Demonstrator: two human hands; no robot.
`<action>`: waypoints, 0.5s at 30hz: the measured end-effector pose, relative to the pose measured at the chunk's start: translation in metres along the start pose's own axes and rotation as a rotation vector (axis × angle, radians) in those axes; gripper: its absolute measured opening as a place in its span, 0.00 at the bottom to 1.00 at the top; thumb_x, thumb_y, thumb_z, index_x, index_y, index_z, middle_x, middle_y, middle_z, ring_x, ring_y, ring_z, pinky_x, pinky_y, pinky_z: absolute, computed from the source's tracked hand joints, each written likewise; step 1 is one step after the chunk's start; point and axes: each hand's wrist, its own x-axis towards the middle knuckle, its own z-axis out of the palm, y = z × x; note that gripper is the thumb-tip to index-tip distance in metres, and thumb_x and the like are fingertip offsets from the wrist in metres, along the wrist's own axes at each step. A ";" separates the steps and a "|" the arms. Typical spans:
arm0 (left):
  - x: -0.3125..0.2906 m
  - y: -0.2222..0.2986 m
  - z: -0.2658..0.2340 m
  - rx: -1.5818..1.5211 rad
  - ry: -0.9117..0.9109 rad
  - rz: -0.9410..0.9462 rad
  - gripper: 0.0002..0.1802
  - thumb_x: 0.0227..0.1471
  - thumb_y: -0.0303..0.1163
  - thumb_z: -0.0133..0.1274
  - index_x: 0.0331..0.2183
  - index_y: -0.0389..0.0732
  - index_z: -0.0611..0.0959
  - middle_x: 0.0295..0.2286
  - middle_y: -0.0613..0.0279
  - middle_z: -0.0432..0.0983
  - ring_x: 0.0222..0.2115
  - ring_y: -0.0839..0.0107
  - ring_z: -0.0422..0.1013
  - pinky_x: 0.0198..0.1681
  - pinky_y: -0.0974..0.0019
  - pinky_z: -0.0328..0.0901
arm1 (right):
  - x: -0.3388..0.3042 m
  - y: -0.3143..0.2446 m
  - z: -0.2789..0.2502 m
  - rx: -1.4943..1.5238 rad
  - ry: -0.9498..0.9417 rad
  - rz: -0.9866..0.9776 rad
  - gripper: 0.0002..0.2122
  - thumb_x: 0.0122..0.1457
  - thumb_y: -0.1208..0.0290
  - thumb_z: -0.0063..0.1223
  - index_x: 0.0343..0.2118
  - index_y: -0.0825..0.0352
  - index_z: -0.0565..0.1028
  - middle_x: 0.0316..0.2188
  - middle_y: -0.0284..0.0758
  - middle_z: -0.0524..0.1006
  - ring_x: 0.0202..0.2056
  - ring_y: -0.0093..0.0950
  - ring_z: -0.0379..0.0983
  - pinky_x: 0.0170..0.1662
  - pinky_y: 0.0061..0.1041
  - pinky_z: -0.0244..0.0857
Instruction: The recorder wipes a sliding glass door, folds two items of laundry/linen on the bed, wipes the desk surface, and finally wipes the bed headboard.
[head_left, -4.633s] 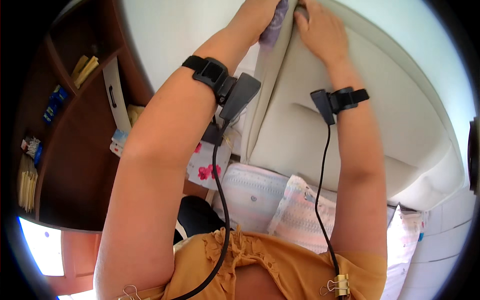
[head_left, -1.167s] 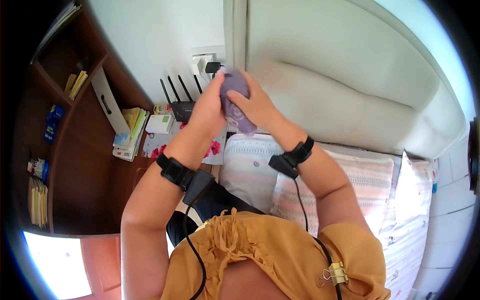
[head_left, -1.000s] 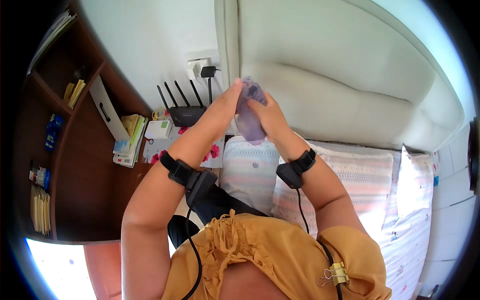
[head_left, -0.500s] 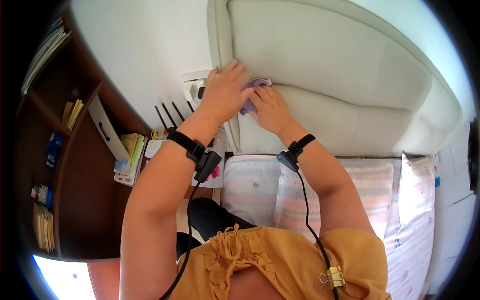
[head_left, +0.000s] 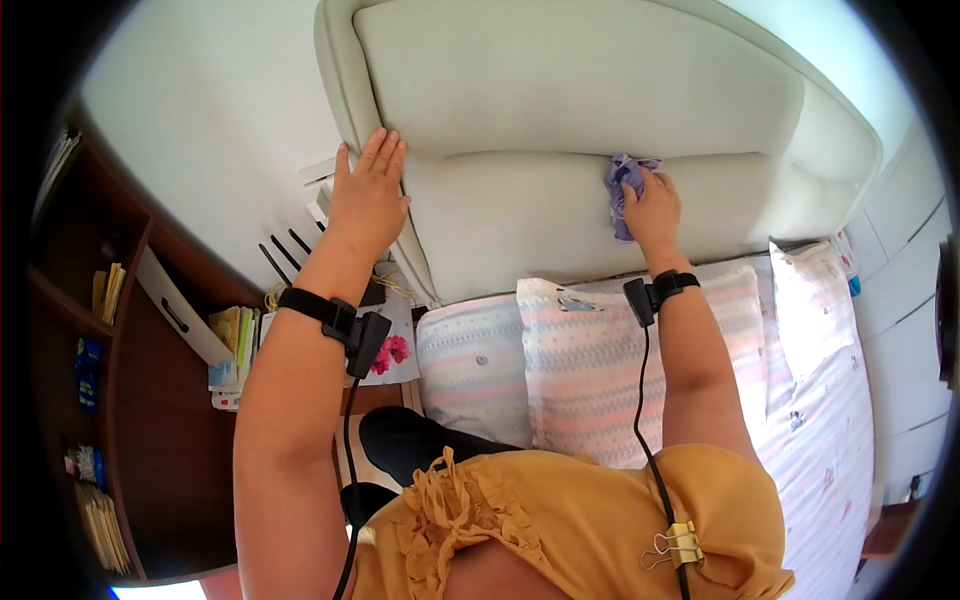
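Observation:
A padded cream headboard (head_left: 560,90) rises in front of me. My right hand (head_left: 655,212) grips a crumpled purple cloth (head_left: 622,200) against its lower panel, just under the crosswise seam. Farther left, my left hand (head_left: 368,200) rests with fingers stretched out on the headboard's left edge, holding nothing. Both wrists carry black straps with small cabled boxes.
Pillows (head_left: 590,350) in striped pastel covers lie on the bed below the headboard. A dark wooden shelf (head_left: 170,420) with books and folders stands at left. By my left forearm are a wall socket (head_left: 318,188) and black antennas (head_left: 285,250).
My right hand has carried the purple cloth rightward along the headboard, away from my left hand. The left hand stays at the headboard's left edge. The whole view has shifted.

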 end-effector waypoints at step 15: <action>0.001 0.002 -0.012 -0.129 -0.065 0.002 0.46 0.43 0.43 0.58 0.60 0.38 0.57 0.61 0.59 0.50 0.63 0.65 0.41 0.63 0.45 0.39 | 0.087 -0.087 0.006 0.414 0.510 0.139 0.33 0.50 0.68 0.56 0.58 0.69 0.57 0.60 0.54 0.51 0.62 0.52 0.41 0.63 0.46 0.38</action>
